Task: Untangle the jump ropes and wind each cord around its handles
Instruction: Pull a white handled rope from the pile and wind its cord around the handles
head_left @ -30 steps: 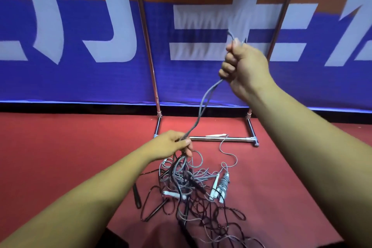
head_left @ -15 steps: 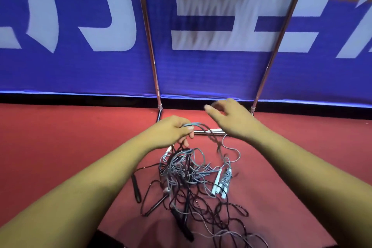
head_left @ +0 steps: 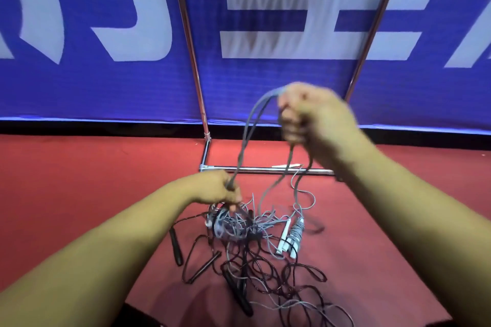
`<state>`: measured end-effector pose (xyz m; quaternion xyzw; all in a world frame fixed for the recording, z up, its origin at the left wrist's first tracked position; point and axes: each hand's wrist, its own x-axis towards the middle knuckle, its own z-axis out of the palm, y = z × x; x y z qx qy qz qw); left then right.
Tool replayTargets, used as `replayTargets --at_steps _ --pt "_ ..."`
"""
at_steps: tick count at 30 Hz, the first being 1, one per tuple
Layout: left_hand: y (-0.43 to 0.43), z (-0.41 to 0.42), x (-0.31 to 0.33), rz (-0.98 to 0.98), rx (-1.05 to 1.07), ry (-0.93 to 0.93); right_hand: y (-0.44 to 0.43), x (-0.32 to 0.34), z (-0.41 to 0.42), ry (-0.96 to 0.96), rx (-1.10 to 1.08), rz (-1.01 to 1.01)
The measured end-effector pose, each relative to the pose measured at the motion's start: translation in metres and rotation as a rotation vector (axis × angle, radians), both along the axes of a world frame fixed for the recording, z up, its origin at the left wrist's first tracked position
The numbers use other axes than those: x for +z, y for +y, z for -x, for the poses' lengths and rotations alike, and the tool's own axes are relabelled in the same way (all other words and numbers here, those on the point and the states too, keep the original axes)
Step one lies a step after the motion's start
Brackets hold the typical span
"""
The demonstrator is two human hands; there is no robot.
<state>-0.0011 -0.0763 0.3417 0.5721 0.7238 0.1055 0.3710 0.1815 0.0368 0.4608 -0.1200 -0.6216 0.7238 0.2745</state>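
Raised since before, the blurred right hand (head_left: 313,119) seemingly clenched the thin grey plastic cord (head_left: 245,141); the left hand (head_left: 218,187) pinched it lower.

right hand (head_left: 316,119) is gripping a grey cord (head_left: 248,135) raised, blurred | left hand (head_left: 220,187) is pinching the same cord lower, just above the tangle (head_left: 255,241) | black and grey ropes are lying knotted on the red floor (head_left: 79,180) | white handles (head_left: 288,237) are resting right of the knot | metal rack (head_left: 265,168) is standing far, before the blue banner (head_left: 106,87)
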Motion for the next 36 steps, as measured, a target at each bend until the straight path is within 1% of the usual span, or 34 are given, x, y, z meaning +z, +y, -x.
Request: replayTargets --at_steps 1,2,3,5,7,9,10,11,12,14,15,16,18,19,21,23,25,26,29,31,32,34,36 --pt "-0.001 0.001 -0.006 0.027 -0.01 0.067 0.006 0.014 -0.005 0.085 -0.056 0.022" --pt "-0.001 0.002 -0.006 -0.009 0.021 0.078 0.012 0.022 -0.009 0.125 -0.108 0.008" --pt "-0.001 0.001 -0.002 -0.096 0.088 0.03 0.017 0.023 -0.013 0.115 -0.154 -0.027" --pt "0.0 -0.005 0.019 -0.325 0.225 -0.129 0.023 0.012 -0.02 -0.032 -0.249 -0.125" --pt "0.002 -0.008 0.037 -0.476 0.303 -0.284 0.029 -0.009 -0.025 -0.201 -0.345 -0.156" --pt "-0.001 -0.008 0.043 -0.525 0.335 -0.426 0.036 -0.022 -0.03 -0.288 -0.454 -0.14" --pt "-0.003 -0.008 0.045 -0.521 0.344 -0.468 0.04 -0.024 -0.032 -0.334 -0.511 -0.164" --pt "-0.005 -0.009 0.045 -0.508 0.352 -0.485 0.044 -0.026 -0.034 -0.403 -0.559 -0.226" --pt "-0.007 -0.01 0.047 -0.491 0.361 -0.486 0.046 -0.026 -0.036 -0.493 -0.596 -0.342" --pt "-0.007 -0.017 0.055 -0.452 0.352 -0.496 0.038 -0.024 -0.04 -0.671 -0.567 -0.596" --pt "-0.006 -0.022 0.059 -0.437 0.335 -0.502 0.03 -0.023 -0.041 -0.685 -0.473 -0.69" --pt "-0.006 -0.026 0.062 -0.428 0.311 -0.505 0.022 -0.023 -0.039 -0.635 -0.331 -0.707" --pt "-0.004 -0.035 0.063 -0.41 0.269 -0.505 0.003 -0.023 -0.033 -0.525 -0.044 -0.592" --pt "-0.004 -0.037 0.063 -0.395 0.264 -0.499 -0.003 -0.026 -0.029 -0.502 0.078 -0.535" --pt "-0.004 -0.035 0.061 -0.364 0.268 -0.45 -0.009 -0.033 -0.026 -0.529 0.247 -0.48" --pt "-0.004 -0.032 0.059 -0.341 0.247 -0.366 -0.011 -0.041 -0.028 -0.545 0.347 -0.359" --pt "-0.006 -0.031 0.058 -0.33 0.198 -0.271 -0.017 -0.049 -0.028 -0.54 0.345 -0.177" --pt "-0.007 -0.032 0.058 -0.332 0.194 -0.267 -0.021 -0.053 -0.026 -0.539 0.314 -0.157" --pt "-0.007 -0.031 0.057 -0.316 0.275 -0.409 -0.024 -0.066 -0.014 -0.57 0.153 -0.348" --pt "-0.007 -0.025 0.054 -0.329 0.291 -0.434 -0.025 -0.063 -0.01 -0.548 0.108 -0.385" --pt "-0.006 -0.022 0.053 -0.345 0.278 -0.416 -0.025 -0.059 -0.009 -0.509 0.107 -0.348" --pt "-0.006 -0.017 0.05 -0.354 0.251 -0.351 -0.021 -0.05 -0.01 -0.374 0.136 -0.198" --pt "-0.006 -0.012 0.04 -0.295 0.282 -0.254 -0.018 -0.034 -0.011 -0.243 0.159 -0.02"
